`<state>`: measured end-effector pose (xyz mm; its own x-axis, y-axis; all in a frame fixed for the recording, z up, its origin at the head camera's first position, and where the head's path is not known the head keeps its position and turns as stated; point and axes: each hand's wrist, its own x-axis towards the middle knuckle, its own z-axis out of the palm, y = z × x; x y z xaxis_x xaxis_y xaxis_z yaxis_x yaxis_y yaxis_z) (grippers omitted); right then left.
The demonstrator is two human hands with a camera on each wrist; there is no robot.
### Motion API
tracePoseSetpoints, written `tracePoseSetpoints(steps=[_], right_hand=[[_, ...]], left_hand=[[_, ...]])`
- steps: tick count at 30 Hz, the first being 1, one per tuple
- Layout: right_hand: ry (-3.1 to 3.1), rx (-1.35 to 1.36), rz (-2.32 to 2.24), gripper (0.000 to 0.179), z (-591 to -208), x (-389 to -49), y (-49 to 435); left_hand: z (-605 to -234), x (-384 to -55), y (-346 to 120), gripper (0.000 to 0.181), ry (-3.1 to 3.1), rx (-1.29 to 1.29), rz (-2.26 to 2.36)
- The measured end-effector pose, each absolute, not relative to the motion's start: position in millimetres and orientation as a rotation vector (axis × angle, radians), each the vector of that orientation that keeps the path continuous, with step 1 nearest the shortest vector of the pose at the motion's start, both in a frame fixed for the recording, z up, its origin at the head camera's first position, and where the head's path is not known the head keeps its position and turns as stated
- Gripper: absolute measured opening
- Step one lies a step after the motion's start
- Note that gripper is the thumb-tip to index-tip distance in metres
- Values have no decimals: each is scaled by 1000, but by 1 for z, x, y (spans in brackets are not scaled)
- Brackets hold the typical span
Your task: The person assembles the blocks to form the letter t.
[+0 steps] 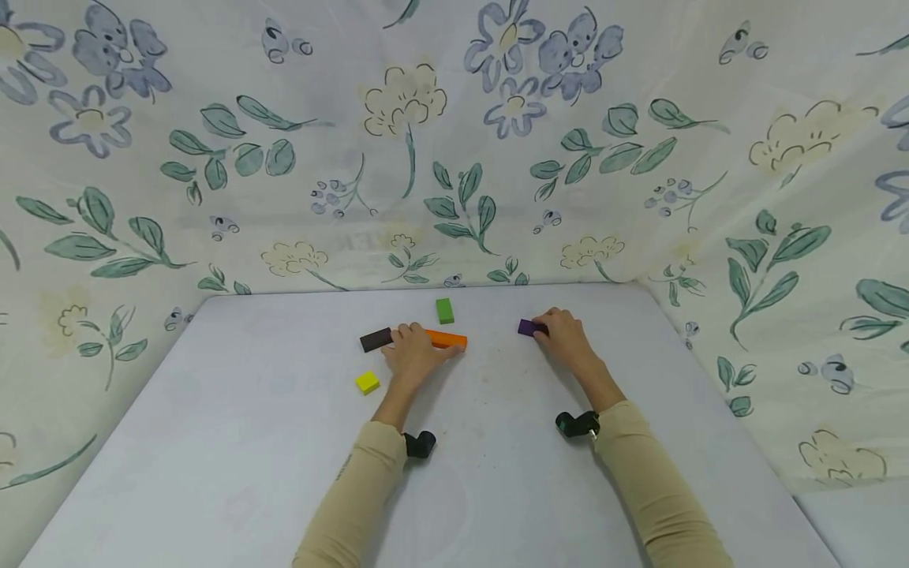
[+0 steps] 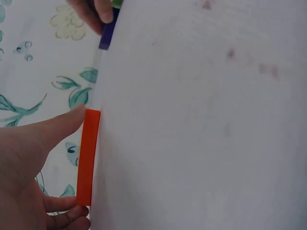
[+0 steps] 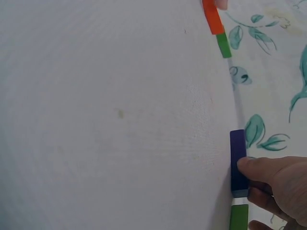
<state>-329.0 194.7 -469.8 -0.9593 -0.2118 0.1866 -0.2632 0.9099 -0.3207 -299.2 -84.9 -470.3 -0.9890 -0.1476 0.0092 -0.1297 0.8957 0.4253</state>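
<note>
In the head view my left hand (image 1: 413, 356) holds a long orange block (image 1: 447, 340) by its two ends, thumb at the right end and fingers toward the left. A dark brown block (image 1: 375, 340) lies at the left of that hand, and a yellow block (image 1: 367, 383) sits nearer the front. Farther right, my right hand (image 1: 566, 338) pinches a dark purple block (image 1: 526, 327), its thumb on the side in the right wrist view. A green block (image 3: 239, 218) shows beside the right fingers there; in the head view the hand hides it.
Another green block (image 1: 444, 311) stands behind the orange one, near the table's back edge. The white table (image 1: 497, 481) meets a floral cloth (image 1: 454, 158) at the back, which also hangs along both sides.
</note>
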Motion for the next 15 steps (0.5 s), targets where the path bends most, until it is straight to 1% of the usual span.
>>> tracePoseSetpoints(steps=[15], right_hand=[[-2916,361,527,32,-472,-330,196]], left_hand=[[-464,-296,-78,85,-3014,190,-624]])
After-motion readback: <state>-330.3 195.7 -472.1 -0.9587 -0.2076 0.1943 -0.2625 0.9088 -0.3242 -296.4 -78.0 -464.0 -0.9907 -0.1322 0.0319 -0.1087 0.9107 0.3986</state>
